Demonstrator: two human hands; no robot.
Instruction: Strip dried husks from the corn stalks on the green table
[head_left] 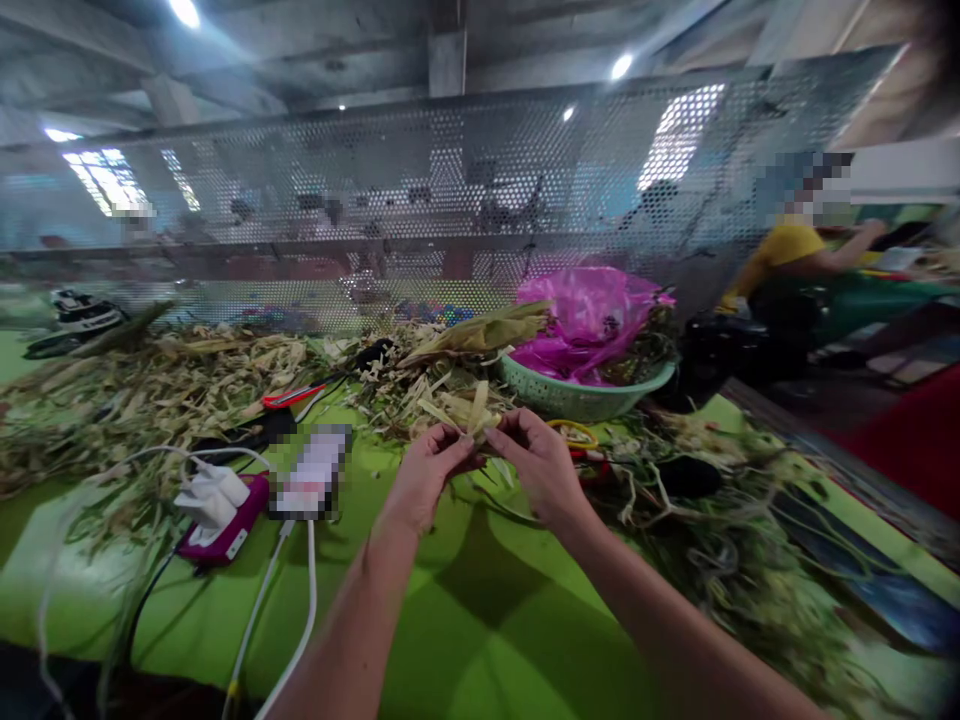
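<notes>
Both my hands meet over the green table (465, 600), pinching a small bundle of pale dried leaf strips (469, 410). My left hand (427, 475) is closed on the bundle's left side, fingers curled round it. My right hand (536, 460) is closed on its right side, thumb and fingers pressed together. The strips fan upward from between the fingertips. Loose dried leaves (172, 375) lie heaped behind the hands across the table.
A mint-green basket (581, 395) with a pink plastic bag (589, 315) stands behind my right hand. A magenta power strip with white chargers (217, 515), cables and a blurred phone (311, 475) lie at the left. Red-handled scissors (292, 395), a perforated metal screen (450, 190), and a person in yellow (791, 250) beyond.
</notes>
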